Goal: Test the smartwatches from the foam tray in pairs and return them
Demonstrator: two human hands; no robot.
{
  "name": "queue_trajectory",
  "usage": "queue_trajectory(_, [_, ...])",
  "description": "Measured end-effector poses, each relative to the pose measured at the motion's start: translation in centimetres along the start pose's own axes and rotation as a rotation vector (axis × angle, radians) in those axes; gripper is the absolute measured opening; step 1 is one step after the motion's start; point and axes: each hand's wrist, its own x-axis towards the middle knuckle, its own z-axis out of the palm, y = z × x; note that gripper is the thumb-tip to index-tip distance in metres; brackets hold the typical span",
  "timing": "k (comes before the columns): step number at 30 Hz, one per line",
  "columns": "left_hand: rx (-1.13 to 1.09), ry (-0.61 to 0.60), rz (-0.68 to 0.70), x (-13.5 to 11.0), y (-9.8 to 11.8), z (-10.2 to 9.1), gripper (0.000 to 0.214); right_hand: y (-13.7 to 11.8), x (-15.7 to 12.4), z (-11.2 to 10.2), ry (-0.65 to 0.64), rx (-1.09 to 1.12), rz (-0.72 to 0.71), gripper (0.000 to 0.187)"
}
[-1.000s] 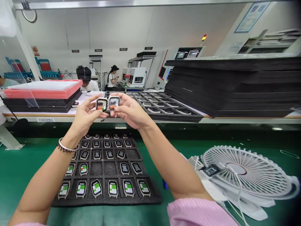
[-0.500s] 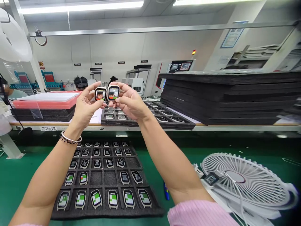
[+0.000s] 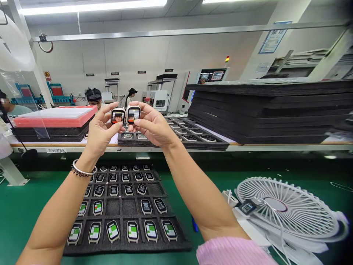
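Note:
My left hand (image 3: 103, 127) pinches a smartwatch body (image 3: 118, 116) without a strap, its lit screen turned toward me. Right beside it, my right hand (image 3: 151, 123) grips a second smartwatch body (image 3: 134, 115) between fingers and thumb, with a similar picture lit on its screen. Both are held up side by side above the shelf edge. Below my arms, a black foam tray (image 3: 113, 208) lies on the green bench, with strapless watches in most of its pockets. Its front-row watches (image 3: 132, 232) show green and white blocks; those farther back show text on dark screens.
A white fan (image 3: 286, 209) lies at the right with a small black device (image 3: 248, 207) on it. On the shelf are another watch tray (image 3: 198, 136), a tall stack of black foam (image 3: 264, 114) and pink foam sheets (image 3: 55, 116). Co-workers (image 3: 94, 97) sit beyond the shelf.
Both hands and the two watches sit slightly lower in the picture, still side by side. Co-workers beyond the shelf show more fully above my hands.

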Motion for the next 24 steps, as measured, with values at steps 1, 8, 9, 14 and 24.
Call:
queue_trajectory(1, [-0.004,0.003,-0.019,-0.7,-0.3,0.0,0.059,0.5,-0.6,0.2,0.003,0.02,0.012,0.055])
queue_trajectory(8, [-0.036,0.036,-0.311,-8.1,-4.2,-1.0,0.058,7.3,-7.0,2.0,0.055,0.195,0.183,0.052])
queue_trajectory(9, [-0.04,0.042,-0.369,-9.2,-4.8,-1.2,0.057,8.4,-8.1,2.3,0.067,0.221,0.221,0.052])
queue_trajectory(14, [-0.036,0.085,-0.59,-13.8,-7.8,-1.7,0.057,12.8,-12.3,3.2,0.124,0.34,0.408,0.049])
queue_trajectory(24, [-0.026,0.099,-0.66,-15.4,-9.5,-1.7,0.054,15.0,-14.1,3.1,0.17,0.378,0.482,0.044])
